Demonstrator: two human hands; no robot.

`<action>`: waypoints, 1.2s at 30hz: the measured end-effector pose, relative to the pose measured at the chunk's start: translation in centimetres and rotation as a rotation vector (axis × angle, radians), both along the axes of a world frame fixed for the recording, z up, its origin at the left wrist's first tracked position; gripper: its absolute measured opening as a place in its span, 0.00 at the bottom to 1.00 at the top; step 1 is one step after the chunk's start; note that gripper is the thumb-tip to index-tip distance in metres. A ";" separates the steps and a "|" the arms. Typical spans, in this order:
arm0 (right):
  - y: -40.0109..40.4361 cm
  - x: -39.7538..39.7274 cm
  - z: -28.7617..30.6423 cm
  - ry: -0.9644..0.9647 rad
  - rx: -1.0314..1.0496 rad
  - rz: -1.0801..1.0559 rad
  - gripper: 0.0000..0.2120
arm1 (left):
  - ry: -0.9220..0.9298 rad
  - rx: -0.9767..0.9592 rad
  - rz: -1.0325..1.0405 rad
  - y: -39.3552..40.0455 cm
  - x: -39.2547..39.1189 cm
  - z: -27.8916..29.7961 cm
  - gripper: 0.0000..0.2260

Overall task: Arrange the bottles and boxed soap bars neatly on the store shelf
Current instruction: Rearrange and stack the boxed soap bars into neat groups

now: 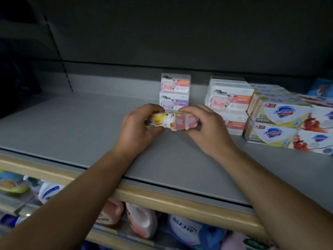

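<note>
Both hands, L (138, 123) & R (207, 127), clamped on soap pack (173, 121); shelf (72, 127) bare to left.

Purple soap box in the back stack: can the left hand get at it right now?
Probably not yet: the left hand grips the taped soap pack with the right hand, directly before the purple soap box.

The taped soap pack (170, 121) is yellow on its left half and pink-red on its right, crossed by pale translucent tape strips. Behind it, a white box with a pink panel (175, 83) tops a white box with a lilac panel (173, 101), each printed with a sheep. To the right, white Safeguard boxes (281, 123) carry blue shields, yellow-green swooshes and red fruit; the shelf (72, 123) is plain grey with a tan front rail (162, 197).
</note>
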State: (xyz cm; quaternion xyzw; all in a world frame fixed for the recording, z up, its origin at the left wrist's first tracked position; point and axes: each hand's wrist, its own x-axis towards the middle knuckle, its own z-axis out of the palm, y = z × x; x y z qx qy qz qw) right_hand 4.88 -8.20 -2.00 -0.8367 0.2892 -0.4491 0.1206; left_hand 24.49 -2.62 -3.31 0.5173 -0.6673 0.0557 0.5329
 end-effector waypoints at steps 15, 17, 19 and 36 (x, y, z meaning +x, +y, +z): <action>-0.2 -0.2 -0.6 -0.156 0.348 0.090 0.13 | 0.097 0.081 -0.024 0.3 -0.2 0.1 0.17; -0.1 0.0 -0.6 -0.223 0.544 0.149 0.07 | 0.216 0.147 -0.030 0.2 0.0 0.1 0.18; 0.2 0.5 -0.5 -0.347 0.757 0.212 0.05 | 0.248 0.176 -0.037 0.0 -0.1 0.0 0.18; 0.5 -0.2 0.4 -0.432 1.060 0.435 0.17 | 0.503 0.324 -0.243 0.2 -0.5 0.4 0.07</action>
